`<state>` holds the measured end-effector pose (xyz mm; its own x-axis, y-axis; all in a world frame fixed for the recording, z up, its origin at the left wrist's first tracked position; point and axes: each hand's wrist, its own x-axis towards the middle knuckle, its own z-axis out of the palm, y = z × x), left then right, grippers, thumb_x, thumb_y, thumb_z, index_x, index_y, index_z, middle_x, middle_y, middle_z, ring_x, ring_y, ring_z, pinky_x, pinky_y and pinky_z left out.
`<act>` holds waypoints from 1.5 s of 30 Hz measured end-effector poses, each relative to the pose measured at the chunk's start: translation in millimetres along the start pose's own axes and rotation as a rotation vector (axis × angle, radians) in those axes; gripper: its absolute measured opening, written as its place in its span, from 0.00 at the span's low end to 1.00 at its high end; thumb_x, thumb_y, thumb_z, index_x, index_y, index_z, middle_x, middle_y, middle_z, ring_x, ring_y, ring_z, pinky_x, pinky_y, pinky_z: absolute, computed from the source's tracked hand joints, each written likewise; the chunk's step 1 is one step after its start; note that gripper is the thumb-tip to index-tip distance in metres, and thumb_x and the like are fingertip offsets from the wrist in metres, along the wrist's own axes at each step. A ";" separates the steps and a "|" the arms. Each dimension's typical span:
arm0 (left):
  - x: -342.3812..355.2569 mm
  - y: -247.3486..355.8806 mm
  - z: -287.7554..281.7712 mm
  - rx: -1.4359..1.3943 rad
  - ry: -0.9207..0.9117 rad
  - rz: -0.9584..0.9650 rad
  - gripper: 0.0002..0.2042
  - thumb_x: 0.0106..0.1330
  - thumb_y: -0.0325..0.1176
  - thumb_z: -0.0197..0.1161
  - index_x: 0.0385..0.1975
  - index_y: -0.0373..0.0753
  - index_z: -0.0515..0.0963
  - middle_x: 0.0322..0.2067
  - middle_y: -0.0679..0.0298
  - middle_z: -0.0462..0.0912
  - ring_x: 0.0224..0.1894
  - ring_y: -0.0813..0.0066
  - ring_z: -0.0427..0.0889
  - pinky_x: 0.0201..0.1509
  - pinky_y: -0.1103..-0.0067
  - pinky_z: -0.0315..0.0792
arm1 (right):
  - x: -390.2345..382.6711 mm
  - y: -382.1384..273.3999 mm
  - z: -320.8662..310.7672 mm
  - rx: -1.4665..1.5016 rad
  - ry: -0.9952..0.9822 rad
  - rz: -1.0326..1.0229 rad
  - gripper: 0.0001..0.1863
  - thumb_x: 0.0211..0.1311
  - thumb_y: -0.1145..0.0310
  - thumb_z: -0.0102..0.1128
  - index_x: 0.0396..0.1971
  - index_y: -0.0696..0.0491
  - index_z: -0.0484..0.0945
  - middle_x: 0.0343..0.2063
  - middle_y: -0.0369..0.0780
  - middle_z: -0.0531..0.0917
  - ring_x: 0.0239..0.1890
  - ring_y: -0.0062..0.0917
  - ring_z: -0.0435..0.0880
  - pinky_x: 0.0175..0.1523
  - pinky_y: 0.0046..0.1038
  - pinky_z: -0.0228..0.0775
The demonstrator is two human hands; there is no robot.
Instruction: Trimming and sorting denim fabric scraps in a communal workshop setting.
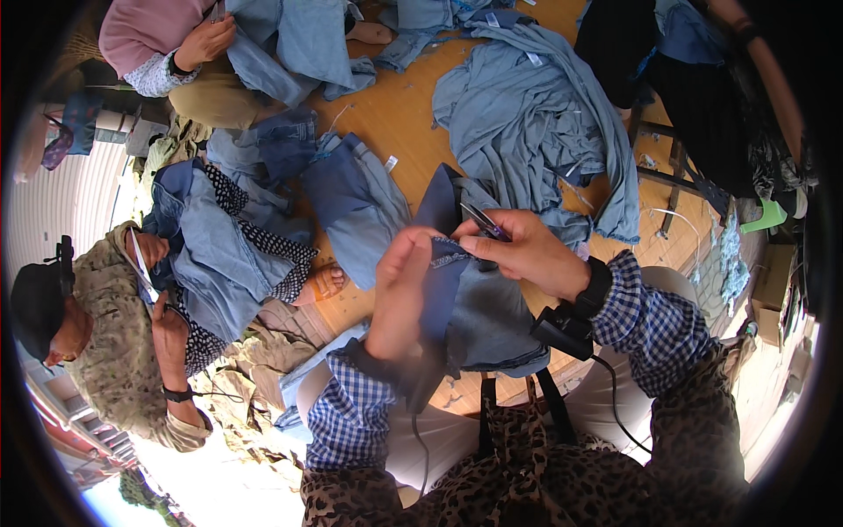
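A blue denim garment [492,325] hangs in front of me over my lap, with a frayed seam at its upper edge. My left hand [397,285] is closed and pinches that edge between thumb and fingers. Close beside it, my right hand [531,253] is closed around small thread snips [483,221], their dark blades pointing up and left. The right thumb and fingertip also meet the denim edge. A slightly blurred grey shape covers part of the cloth below my left wrist.
A heap of light blue denim [527,114] lies on the wooden table [399,97]. More denim pieces [351,202] lie left of my hands. A co-worker at left holds scissors [140,259] over denim; another at top left handles cloth. A cardboard box [773,290] stands at right.
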<state>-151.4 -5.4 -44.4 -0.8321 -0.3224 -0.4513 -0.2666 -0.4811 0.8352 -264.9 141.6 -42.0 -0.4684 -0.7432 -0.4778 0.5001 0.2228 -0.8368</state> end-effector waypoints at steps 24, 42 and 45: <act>-3.0 1.0 -8.2 0.119 -0.007 0.034 0.05 0.67 0.26 0.53 0.38 0.36 0.75 0.34 0.71 0.78 0.35 0.89 0.73 0.39 0.89 0.67 | -1.6 13.6 -7.3 -0.233 0.158 -0.272 0.14 0.67 0.60 0.50 0.35 0.57 0.74 0.21 0.30 0.71 0.23 0.11 0.67 0.28 0.16 0.58; -3.3 -4.8 -13.1 0.017 -0.035 -0.016 0.04 0.68 0.29 0.53 0.36 0.38 0.73 0.32 0.71 0.78 0.33 0.89 0.73 0.38 0.89 0.67 | -7.1 24.8 -3.7 -0.794 0.199 -0.650 0.12 0.55 0.65 0.63 0.30 0.57 0.73 0.24 0.42 0.78 0.26 0.33 0.80 0.29 0.28 0.70; -2.9 -5.8 -13.3 -0.014 -0.040 -0.033 0.03 0.68 0.30 0.54 0.35 0.38 0.73 0.33 0.70 0.79 0.35 0.87 0.75 0.43 0.87 0.68 | -7.1 25.1 -3.1 -0.816 0.205 -0.677 0.11 0.55 0.65 0.62 0.29 0.57 0.73 0.24 0.41 0.78 0.25 0.34 0.79 0.29 0.29 0.69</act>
<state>-140.9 -12.5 -52.2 -0.8418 -0.2738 -0.4652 -0.2872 -0.5024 0.8155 -251.3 154.4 -60.5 -0.6162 -0.7670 0.1790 -0.5095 0.2149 -0.8332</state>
